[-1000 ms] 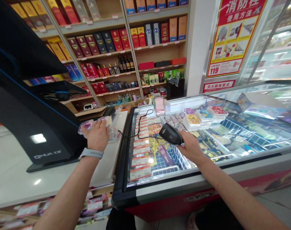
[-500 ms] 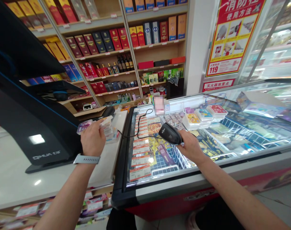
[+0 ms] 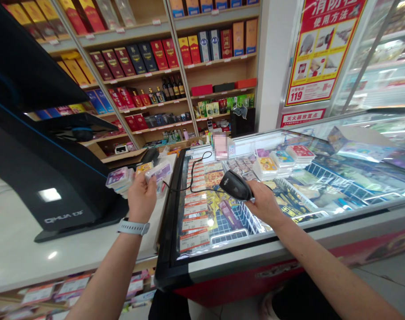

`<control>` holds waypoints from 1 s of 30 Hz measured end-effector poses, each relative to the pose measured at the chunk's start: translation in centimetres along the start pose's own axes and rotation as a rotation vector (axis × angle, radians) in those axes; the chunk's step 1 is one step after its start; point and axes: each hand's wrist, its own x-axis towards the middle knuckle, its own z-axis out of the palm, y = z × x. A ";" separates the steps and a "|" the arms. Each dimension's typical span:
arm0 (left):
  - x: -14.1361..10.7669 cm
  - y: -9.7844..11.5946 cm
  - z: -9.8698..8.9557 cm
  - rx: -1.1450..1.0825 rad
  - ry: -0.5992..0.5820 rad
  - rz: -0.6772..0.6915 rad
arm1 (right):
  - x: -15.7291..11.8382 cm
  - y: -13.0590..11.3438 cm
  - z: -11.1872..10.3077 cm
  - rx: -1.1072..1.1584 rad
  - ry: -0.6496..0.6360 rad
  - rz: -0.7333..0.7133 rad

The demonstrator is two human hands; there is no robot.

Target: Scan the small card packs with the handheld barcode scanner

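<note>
Head view shows the left hand (image 3: 141, 198), with a grey-banded watch (image 3: 134, 227) on its wrist, pinching the near end of a flat, clear-and-white plastic pack with a purple label (image 3: 162, 172) between thumb and fingertips. The pack tilts over the far right part of the white counter (image 3: 89, 254), just beside a yellow-labelled pack (image 3: 144, 167); whether they touch, I cannot tell. Left of the hand stands a stack of similar purple-topped packs (image 3: 118, 178), close to the base of a black upright terminal (image 3: 69, 195). The right hand (image 3: 264, 205) has its fingers closed around the grip of a black handheld scanner (image 3: 234, 185), its head facing left over the glass-topped freezer (image 3: 222, 265); whether a finger presses a trigger is hidden. A thin black cable (image 3: 191, 178) lies in a loop across the glass. Farther right, more square packs (image 3: 268, 165) sit in stacks on the freezer. The step in hand looks like single-pack handling, with the scanner held ready and well apart from the pack. Any move from this pose would call for a light, steady pinch, the label kept uncovered, and care around the neighbouring packs and the cable.
</note>
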 end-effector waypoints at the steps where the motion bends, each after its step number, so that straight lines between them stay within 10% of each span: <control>1: -0.1 -0.2 0.5 -0.094 -0.026 -0.028 | 0.0 0.0 0.0 0.001 0.001 0.001; 14: -3.2 1.0 6.4 -0.768 -0.275 -0.584 | 0.1 -0.1 -0.1 0.013 -0.006 0.008; 30: -5.4 -0.8 8.6 -1.020 -0.212 -0.793 | 0.1 -0.1 -0.2 0.028 -0.013 0.016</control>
